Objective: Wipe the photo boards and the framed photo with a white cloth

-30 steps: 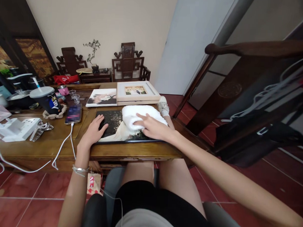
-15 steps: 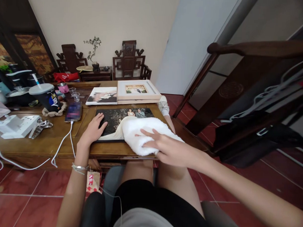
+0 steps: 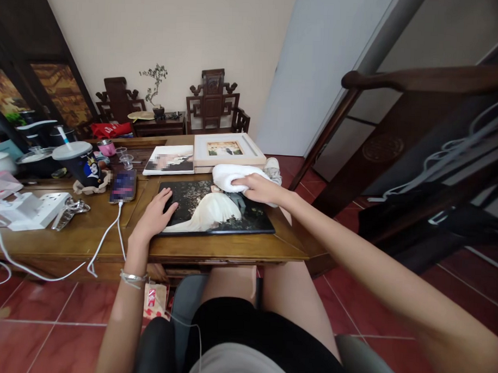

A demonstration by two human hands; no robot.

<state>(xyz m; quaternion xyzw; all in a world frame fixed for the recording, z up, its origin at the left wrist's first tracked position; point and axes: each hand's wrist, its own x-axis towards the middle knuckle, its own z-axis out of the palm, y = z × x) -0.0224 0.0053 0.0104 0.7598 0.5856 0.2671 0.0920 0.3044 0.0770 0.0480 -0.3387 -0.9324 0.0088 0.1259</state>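
Observation:
A dark glossy photo panel (image 3: 215, 213) lies flat on the wooden table (image 3: 230, 248) in front of me. My left hand (image 3: 156, 216) rests open on its left edge, fingers spread, pressing it down. My right hand (image 3: 259, 188) presses a folded white towel (image 3: 233, 175) against the panel's far right corner, fingers curled over the cloth.
Behind the panel lie a cream picture frame (image 3: 228, 149) and a white-bordered print (image 3: 170, 160). To the left sit a phone (image 3: 123, 186) on a white cable, a lidded cup (image 3: 79, 161) and a white power strip (image 3: 30, 210). A dark wooden chair (image 3: 417, 160) stands at right.
My right hand has swept the towel from the panel's near right edge back up to its far right corner. My left hand has stayed put.

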